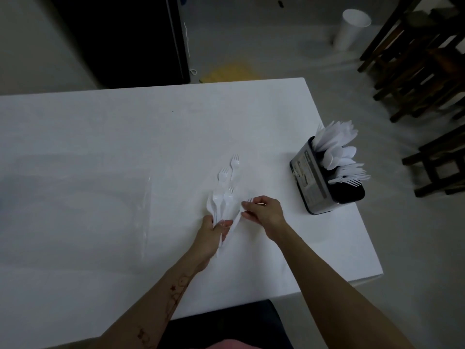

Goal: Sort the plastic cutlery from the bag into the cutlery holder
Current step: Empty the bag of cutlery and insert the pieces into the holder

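My left hand (210, 235) grips a bunch of white plastic forks (221, 200) by their handles, tines fanned away from me over the white table (100, 137). My right hand (264, 210) pinches a single white fork (240, 215) beside that bunch. Two loose forks (230, 168) lie on the table just beyond. At the right edge stands the black cutlery holder (314, 182), with knives, spoons and forks grouped in separate compartments. The clear plastic bag (83, 195) lies flat at the left.
The table's right edge and near right corner lie close to the holder. Dark wooden chairs (422, 59) stand to the right on the floor. A white cup (351, 28) sits on the floor beyond the table, next to a dark cabinet (120, 39).
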{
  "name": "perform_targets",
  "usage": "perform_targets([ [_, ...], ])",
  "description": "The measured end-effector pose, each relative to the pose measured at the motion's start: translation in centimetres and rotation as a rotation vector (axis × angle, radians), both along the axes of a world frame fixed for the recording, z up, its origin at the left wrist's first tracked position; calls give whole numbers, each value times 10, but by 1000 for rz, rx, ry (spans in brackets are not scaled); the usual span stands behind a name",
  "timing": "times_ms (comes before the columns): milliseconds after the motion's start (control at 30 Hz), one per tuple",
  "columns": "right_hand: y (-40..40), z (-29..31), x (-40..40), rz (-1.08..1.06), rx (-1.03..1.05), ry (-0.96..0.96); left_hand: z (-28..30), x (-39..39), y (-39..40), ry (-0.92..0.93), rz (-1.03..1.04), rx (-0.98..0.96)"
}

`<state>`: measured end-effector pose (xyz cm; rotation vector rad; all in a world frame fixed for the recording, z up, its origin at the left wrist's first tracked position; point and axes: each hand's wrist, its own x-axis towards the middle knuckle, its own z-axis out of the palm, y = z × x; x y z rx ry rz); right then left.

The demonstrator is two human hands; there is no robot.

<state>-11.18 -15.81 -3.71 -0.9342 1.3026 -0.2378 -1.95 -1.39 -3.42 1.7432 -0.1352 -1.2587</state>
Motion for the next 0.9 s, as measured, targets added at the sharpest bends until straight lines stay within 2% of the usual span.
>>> perform_targets([
  [100, 5, -3, 9, 24, -5, -1, 0, -1, 0, -18, -56, -8],
  [200, 7, -7, 18, 68, -103, 78, 2, 1, 4, -45, 2, -12],
  [367, -1, -19, 42, 350, -491, 318, 0, 12, 19, -110, 134, 4],
  [533, 7, -21, 65, 544, -580, 449, -7, 23, 29, -95, 165, -4],
  [633, 3, -23, 66, 492, -484, 426, -10, 27, 28, -68, 197, 11],
  [767, -2, -5, 56, 302, -146, 114, -9, 31, 19, -65, 222, -14],
  [833, 1, 2, 54, 321, -40, -17, -9, 32, 14, -67, 205, -13],
  [900, 5, 7, 56, 356, -34, -37, -7, 32, 10, -74, 160, -25],
])
